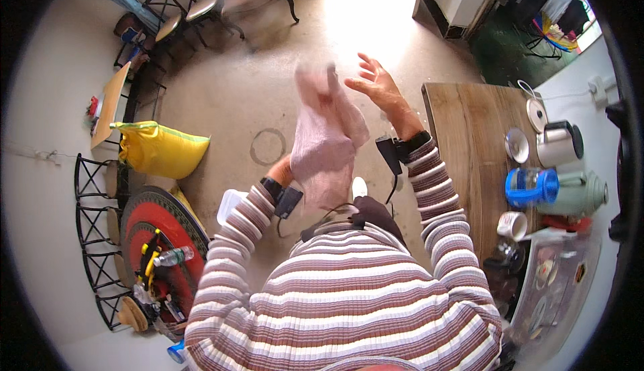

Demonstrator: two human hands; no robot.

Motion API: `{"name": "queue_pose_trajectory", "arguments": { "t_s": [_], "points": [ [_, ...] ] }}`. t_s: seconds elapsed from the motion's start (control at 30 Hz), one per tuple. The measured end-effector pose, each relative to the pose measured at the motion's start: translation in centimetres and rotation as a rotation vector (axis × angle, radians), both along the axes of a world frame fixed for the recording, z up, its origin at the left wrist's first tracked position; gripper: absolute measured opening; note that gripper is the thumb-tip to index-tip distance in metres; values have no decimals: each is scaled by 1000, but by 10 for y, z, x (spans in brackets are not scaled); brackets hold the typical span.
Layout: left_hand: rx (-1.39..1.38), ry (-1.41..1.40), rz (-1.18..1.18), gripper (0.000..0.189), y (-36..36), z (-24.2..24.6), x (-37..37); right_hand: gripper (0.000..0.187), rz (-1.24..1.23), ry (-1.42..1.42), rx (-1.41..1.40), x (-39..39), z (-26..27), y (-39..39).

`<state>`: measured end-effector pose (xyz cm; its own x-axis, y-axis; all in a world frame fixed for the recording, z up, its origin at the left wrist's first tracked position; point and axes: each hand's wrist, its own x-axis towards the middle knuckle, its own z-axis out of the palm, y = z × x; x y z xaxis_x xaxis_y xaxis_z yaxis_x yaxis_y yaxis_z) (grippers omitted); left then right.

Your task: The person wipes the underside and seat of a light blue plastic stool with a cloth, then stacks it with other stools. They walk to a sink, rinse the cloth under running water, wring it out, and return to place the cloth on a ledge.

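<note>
A pink cloth (324, 159), perhaps a garment or towel, hangs in front of my body; its upper end is blurred. Behind its left edge is my left hand (283, 169), with the fingers hidden by the fabric, so its grip cannot be made out. To the right of the cloth's top, my right hand (375, 83) is raised with its fingers apart and nothing in it. Both wrists wear a black strap with a small dark device.
On the right stands a wooden table (458, 154) with a blue pitcher (531, 187), a green thermos (578, 193), a kettle (556, 143) and a mug (512, 225). A yellow sack (166, 152), a round red table (131, 225) and a white plastic container (230, 206) are at left. Chairs line the far wall.
</note>
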<state>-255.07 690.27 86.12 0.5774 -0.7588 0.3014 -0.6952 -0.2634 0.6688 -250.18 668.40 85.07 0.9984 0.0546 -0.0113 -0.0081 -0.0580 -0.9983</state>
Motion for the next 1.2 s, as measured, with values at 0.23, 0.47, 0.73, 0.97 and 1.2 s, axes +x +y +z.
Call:
{"name": "queue_pose_trajectory", "arguments": {
  "t_s": [0.23,0.47,0.73,0.97,1.2],
  "points": [
    [401,-17,129,28,-53,2,154,104,305,742,197,90,-129,-39],
    [128,29,60,36,-72,-81,336,57,419,763,605,245,-190,-79],
    [-208,1276,-162,50,-98,-110,586,35,138,587,671,432,-124,-188],
    [-88,1583,2,49,-181,-87,796,24,-154,349,592,598,-105,-283],
    [-133,1651,166,45,-247,-48,959,32,-163,165,240,804,-40,-361]
  ]
}}
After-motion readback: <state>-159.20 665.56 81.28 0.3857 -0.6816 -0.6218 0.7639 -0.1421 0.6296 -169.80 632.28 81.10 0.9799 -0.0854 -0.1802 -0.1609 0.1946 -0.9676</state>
